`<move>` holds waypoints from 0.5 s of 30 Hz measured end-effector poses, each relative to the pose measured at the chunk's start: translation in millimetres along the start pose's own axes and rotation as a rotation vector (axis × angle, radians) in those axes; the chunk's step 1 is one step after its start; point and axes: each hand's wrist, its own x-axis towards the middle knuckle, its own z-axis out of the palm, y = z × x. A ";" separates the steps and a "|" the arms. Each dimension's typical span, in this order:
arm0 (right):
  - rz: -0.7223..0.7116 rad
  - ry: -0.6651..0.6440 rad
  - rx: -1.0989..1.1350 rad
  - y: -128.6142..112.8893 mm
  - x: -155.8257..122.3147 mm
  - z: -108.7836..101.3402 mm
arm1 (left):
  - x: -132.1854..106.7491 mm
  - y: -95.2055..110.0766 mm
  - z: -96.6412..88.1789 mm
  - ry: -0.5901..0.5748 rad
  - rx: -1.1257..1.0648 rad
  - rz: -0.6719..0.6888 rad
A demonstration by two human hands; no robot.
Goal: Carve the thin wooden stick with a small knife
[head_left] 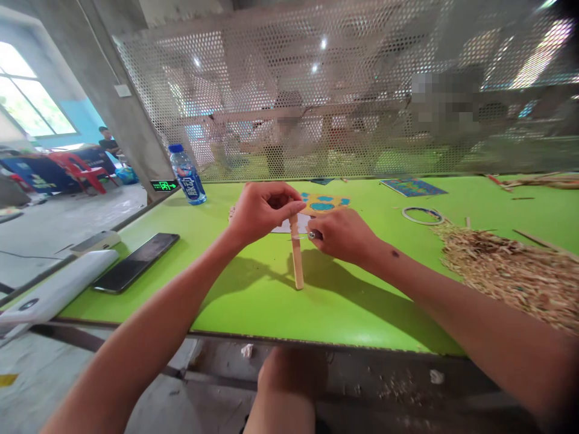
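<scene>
My left hand [261,208] pinches the upper end of a pale wooden stick [297,265], which stands nearly upright above the green table with notches cut in its upper part. Just right of the stick, my right hand [344,235] is closed around what looks like a small knife [312,235]. Only its rounded metal end and a thin line across the stick show; the rest is hidden by my fingers. Behind both hands lie a yellow sheet with blue patches [322,206] and a white sheet [284,226], partly covered.
Wood shavings [511,271] are heaped at the right, beside a roll of tape [423,216]. A blue-patterned card [414,187] lies behind. At left are a phone [138,262], a white device [67,283] and a water bottle [187,176]. A perforated metal screen [253,90] borders the table's back.
</scene>
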 end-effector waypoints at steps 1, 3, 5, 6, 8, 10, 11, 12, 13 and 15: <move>-0.004 -0.005 -0.019 -0.7 0.1 -2.3 | -0.2 1.3 0.4 0.006 0.014 0.011; -0.015 -0.002 -0.048 -3.8 0.6 -6.3 | -0.6 3.8 1.0 0.019 0.044 0.036; -0.015 0.010 -0.057 -8.8 1.1 -9.2 | -0.7 4.8 1.4 0.030 0.078 0.058; -0.009 0.012 -0.056 -11.7 1.2 -10.1 | -0.6 4.4 1.5 0.035 0.090 0.065; 0.003 0.010 -0.047 -16.7 1.1 -11.0 | -0.1 1.4 1.7 0.037 0.090 0.067; 0.013 0.012 -0.024 -19.0 0.1 -10.6 | 0.7 -3.4 1.3 0.024 0.060 0.054; 0.020 0.025 -0.003 -18.7 -0.6 -10.0 | 1.1 -5.8 0.9 0.013 0.038 0.046; 0.030 0.043 0.026 -17.7 -1.4 -9.1 | 1.6 -7.8 0.3 -0.001 0.013 0.036; 0.040 0.062 0.062 -15.9 -2.1 -7.9 | 2.0 -9.2 -0.5 -0.014 -0.013 0.027; 0.053 0.090 0.138 -11.7 -3.2 -4.5 | 2.7 -9.9 -2.4 -0.042 -0.062 0.008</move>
